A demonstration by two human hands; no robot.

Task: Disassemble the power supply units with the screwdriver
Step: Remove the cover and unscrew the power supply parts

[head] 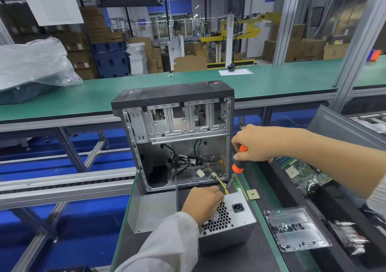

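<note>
Head view looks down on a dark worktop (pixel 261 248) with a green edge, and far left on the long green bench behind it lies a crumpled clear plastic bag (pixel 35 62). Near the middle left, a bent grey metal side panel (pixel 152 211) stands against the foot of an open computer case (pixel 175 138), which stands upright with its black top and its bare interior facing the camera; loose black cables and a yellow-and-black wire bundle (pixel 219 180) hang inside and trail out toward the near side. Just in front of the case sits the power supply unit (pixel 227 223), a grey metal box with a honeycomb grille and a black socket on its top face. The left hand (pixel 203 202), in a white sleeve, rests on the unit's far left corner with fingers curled over it, gripping it where the wires enter. Right of the case, the right hand (pixel 253 144) grips the orange-and-black screwdriver (pixel 237 163), its shaft pointing down just above the unit's far edge. Farther right lie a small square chip (pixel 253 194), a clear plastic tray (pixel 296 230) holding screws, and a green circuit board (pixel 302 171).
</note>
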